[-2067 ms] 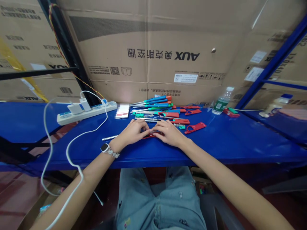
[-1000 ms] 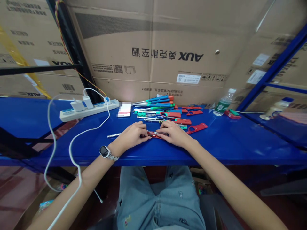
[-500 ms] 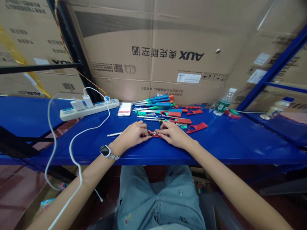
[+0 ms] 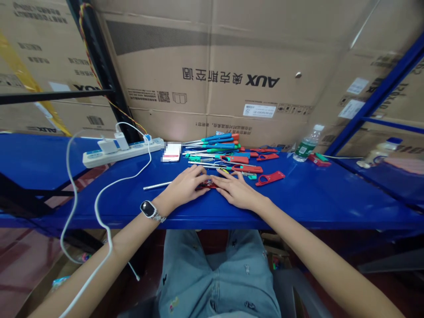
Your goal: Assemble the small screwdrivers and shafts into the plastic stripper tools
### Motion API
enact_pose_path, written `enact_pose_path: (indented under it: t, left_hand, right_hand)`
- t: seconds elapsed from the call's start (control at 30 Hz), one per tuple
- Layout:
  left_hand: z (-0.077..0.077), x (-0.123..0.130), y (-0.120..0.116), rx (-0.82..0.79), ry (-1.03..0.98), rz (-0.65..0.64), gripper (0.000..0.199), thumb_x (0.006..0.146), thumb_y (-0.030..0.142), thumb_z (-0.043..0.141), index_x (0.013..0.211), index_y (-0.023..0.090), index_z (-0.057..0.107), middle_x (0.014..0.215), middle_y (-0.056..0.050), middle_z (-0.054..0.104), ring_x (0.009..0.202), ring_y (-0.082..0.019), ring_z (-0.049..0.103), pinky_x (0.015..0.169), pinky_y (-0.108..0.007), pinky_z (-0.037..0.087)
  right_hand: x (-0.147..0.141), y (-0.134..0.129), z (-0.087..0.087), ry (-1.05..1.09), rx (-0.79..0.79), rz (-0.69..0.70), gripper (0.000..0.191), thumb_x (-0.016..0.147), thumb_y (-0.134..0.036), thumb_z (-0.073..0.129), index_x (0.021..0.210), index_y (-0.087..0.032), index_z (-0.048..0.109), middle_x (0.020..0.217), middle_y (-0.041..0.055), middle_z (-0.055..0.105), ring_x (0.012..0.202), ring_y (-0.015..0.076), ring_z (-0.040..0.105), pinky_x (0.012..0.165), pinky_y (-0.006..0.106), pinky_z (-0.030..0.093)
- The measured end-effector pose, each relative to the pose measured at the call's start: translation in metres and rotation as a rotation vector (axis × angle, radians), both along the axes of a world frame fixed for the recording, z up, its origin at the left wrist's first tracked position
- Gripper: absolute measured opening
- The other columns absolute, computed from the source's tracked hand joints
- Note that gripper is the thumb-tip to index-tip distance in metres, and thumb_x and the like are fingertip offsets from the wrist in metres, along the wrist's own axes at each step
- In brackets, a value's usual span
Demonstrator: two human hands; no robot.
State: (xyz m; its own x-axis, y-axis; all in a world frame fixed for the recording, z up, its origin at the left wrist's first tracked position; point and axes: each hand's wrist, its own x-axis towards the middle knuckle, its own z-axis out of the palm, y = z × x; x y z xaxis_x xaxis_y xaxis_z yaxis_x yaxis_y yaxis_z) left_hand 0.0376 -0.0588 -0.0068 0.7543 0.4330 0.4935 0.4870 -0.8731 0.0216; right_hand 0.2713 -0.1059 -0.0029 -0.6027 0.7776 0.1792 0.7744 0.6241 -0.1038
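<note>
A red long-nosed lighter (image 4: 208,184) lies low over the blue table between my hands, its casing apparently laid open with small parts inside. Its metal tube (image 4: 157,185) sticks out to the left beneath my left hand (image 4: 185,183). That hand grips the left part of the casing with thumb and fingers. My right hand (image 4: 236,190) holds the right end, its fingers stretched across and covering most of it. Just beyond the right fingertips is a small yellow and black item (image 4: 224,171), partly hidden. Farther back lie several red lighter handles (image 4: 247,168) and a loose red half-shell (image 4: 270,178).
Blue and orange stick lighters (image 4: 218,139) are piled against the large carton (image 4: 149,57). A white power strip (image 4: 132,151) with a trailing cable and a phone-like item (image 4: 171,151) are at left. A water bottle (image 4: 304,148) and a red box (image 4: 319,160) stand right.
My right hand has shifted slightly left and its fingers have flattened over the casing. The lighter and its tube have moved a little left with my left hand.
</note>
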Motion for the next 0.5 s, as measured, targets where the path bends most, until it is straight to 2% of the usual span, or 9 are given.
enact_pose_path:
  t: [0.13,0.2,0.3,0.37,0.43,0.5]
  left_hand:
    - [-0.003,0.005,0.002,0.03,0.064,-0.039,0.03,0.107,0.028,0.046,0.121,0.018,0.07,0.109,-0.01,0.066,0.097,-0.024,0.057,0.088,-0.04,0.051]
    - [-0.003,0.006,0.002,0.026,0.091,-0.037,0.031,0.108,0.028,0.045,0.119,0.018,0.072,0.108,-0.011,0.067,0.096,-0.024,0.056,0.087,-0.04,0.051]
    - [-0.002,0.005,0.001,-0.001,0.107,-0.043,0.033,0.108,0.03,0.044,0.109,0.018,0.075,0.107,-0.011,0.067,0.096,-0.024,0.056,0.086,-0.039,0.051]
    - [-0.001,0.004,-0.001,-0.021,0.096,-0.04,0.033,0.108,0.031,0.046,0.108,0.018,0.076,0.106,-0.01,0.066,0.096,-0.024,0.056,0.086,-0.038,0.051]
    - [-0.001,0.005,-0.003,-0.036,0.085,-0.036,0.032,0.107,0.031,0.047,0.106,0.018,0.076,0.103,-0.01,0.066,0.096,-0.023,0.057,0.086,-0.038,0.051]
    - [-0.001,0.005,-0.002,-0.039,0.086,-0.033,0.033,0.107,0.032,0.047,0.105,0.018,0.077,0.101,-0.01,0.066,0.095,-0.023,0.056,0.085,-0.037,0.051]
  right_hand:
    - [0.0,0.001,-0.004,0.053,-0.005,-0.013,0.052,0.107,-0.027,0.039,0.159,-0.024,0.039,0.162,0.0148,0.042,0.155,0.0306,0.03,0.117,0.061,0.027]
    - [0.001,0.002,-0.007,0.108,-0.021,-0.024,0.061,0.106,-0.027,0.041,0.164,-0.023,0.026,0.163,0.0164,0.04,0.154,0.0289,0.033,0.118,0.059,0.026]
    - [0.005,0.003,-0.007,0.209,-0.056,-0.041,0.073,0.104,-0.028,0.046,0.167,-0.028,0.009,0.159,0.0135,0.047,0.151,0.0261,0.04,0.119,0.058,0.026]
    - [0.007,0.002,-0.006,0.247,-0.015,-0.084,0.075,0.101,-0.03,0.053,0.166,-0.029,0.015,0.155,0.0125,0.053,0.147,0.0277,0.044,0.117,0.058,0.029]
    - [0.009,0.0,-0.004,0.247,0.078,-0.135,0.068,0.097,-0.034,0.06,0.16,-0.026,0.036,0.15,0.0137,0.058,0.142,0.0306,0.048,0.113,0.058,0.032]
    - [0.01,-0.004,-0.003,0.215,0.152,-0.133,0.052,0.096,-0.034,0.064,0.147,-0.023,0.056,0.142,0.0137,0.065,0.135,0.031,0.053,0.111,0.056,0.034]
